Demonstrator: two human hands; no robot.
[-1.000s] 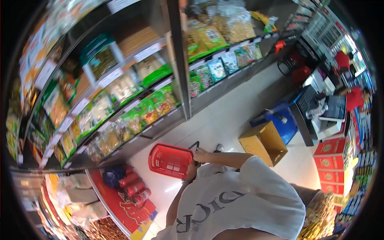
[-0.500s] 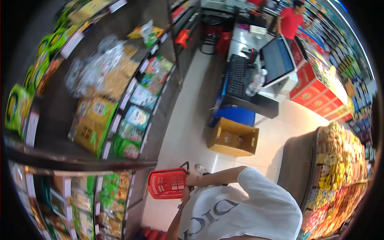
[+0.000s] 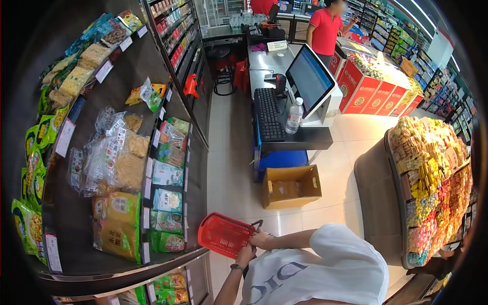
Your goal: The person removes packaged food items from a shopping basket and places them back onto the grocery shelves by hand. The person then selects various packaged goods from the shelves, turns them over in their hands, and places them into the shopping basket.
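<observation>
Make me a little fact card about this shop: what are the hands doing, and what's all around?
Left hand: at the near end of the red basket; exact grip hidden
Right hand: closed on that same end
Shelf, left: bagged foods
Counter, ahead: keyboard, bottle, screen
Floor: open cardboard box
Right side: heaped packets
Farther off: person in red

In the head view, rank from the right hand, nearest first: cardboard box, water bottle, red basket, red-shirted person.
1. Red basket: at the right hand, to its left.
2. Cardboard box: on the floor ahead.
3. Water bottle: on the counter beyond.
4. Red-shirted person: far back, past the monitor.
</observation>
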